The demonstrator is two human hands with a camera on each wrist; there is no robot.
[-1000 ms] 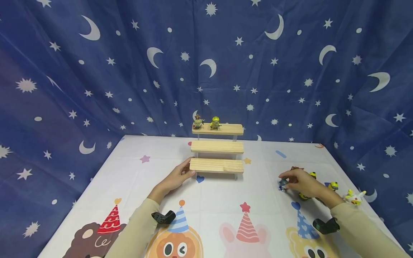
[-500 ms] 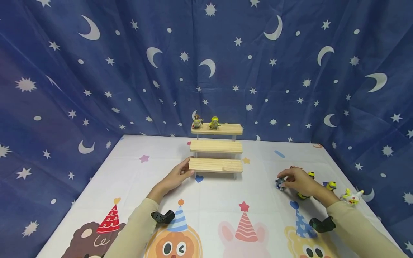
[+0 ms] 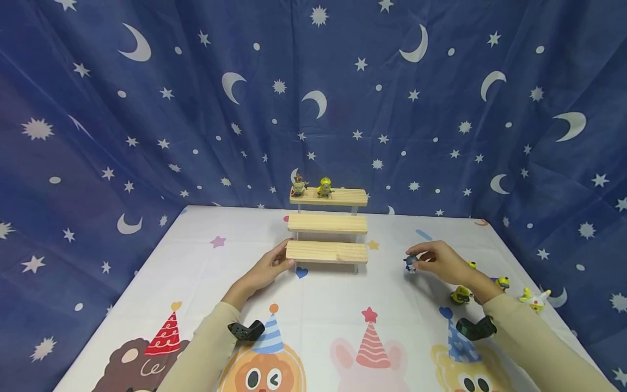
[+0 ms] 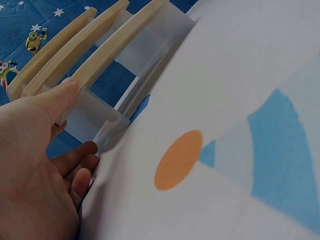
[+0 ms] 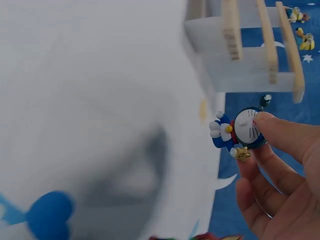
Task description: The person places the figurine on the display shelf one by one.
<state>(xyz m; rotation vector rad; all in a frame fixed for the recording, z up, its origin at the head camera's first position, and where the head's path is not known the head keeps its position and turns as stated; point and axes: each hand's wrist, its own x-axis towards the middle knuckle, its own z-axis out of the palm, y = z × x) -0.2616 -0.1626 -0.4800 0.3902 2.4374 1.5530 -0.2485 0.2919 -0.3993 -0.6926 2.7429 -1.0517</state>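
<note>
A three-step wooden display stand with clear plastic supports is on the table. My left hand grips the left end of its lowest step; the left wrist view has the thumb on the wood and the index finger partly hidden behind it. To the right of the stand, my right hand pinches a small blue-and-white Doraemon figurine by its head, thumb over the face. Its feet point down toward the cloth, and it carries a gold star. Two yellow Minion figurines, one crowned and one plain, stand on the top step.
Several more figurines lie right of and behind the right forearm, among them a yellow-and-black one and a white-and-yellow one. A white cloth with party animals covers the table. A blue star-and-moon curtain hangs behind.
My right hand has moved left and slightly away from me with the Doraemon figurine, uncovering a yellow figurine behind it. My left hand stays on the stand.
</note>
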